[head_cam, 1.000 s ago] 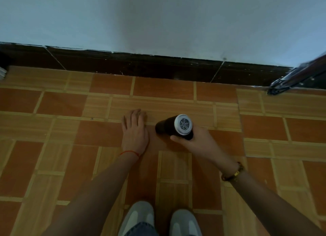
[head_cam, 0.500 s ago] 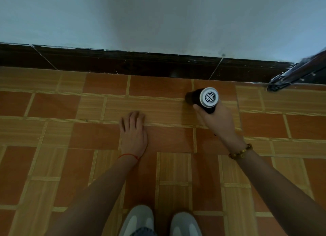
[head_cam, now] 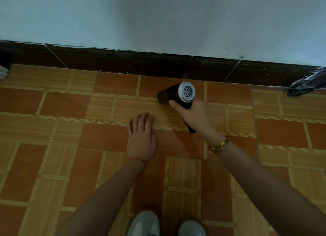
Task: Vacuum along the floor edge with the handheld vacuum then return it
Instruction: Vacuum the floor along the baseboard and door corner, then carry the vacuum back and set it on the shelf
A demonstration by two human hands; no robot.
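Note:
The handheld vacuum [head_cam: 177, 94] is a short black cylinder with a silver grilled rear cap. It lies low over the tiled floor, nozzle pointing left, just in front of the dark baseboard [head_cam: 158, 66]. My right hand [head_cam: 194, 117] grips its handle from below; the handle's black tip pokes out under my palm. My left hand [head_cam: 142, 135] rests flat on the floor, fingers together, left of and nearer to me than the vacuum. It holds nothing.
The floor has orange and wood-pattern tiles [head_cam: 70, 129]. A pale wall [head_cam: 158, 20] rises above the baseboard. A dark shiny object [head_cam: 307, 87] juts in at the right edge. A white item [head_cam: 3, 71] sits at the far left. My grey shoes [head_cam: 144, 223] show at the bottom.
My right hand carried the vacuum from beside my left hand away toward the baseboard, then shifted it slightly left along the edge. My left hand stayed planted on the floor.

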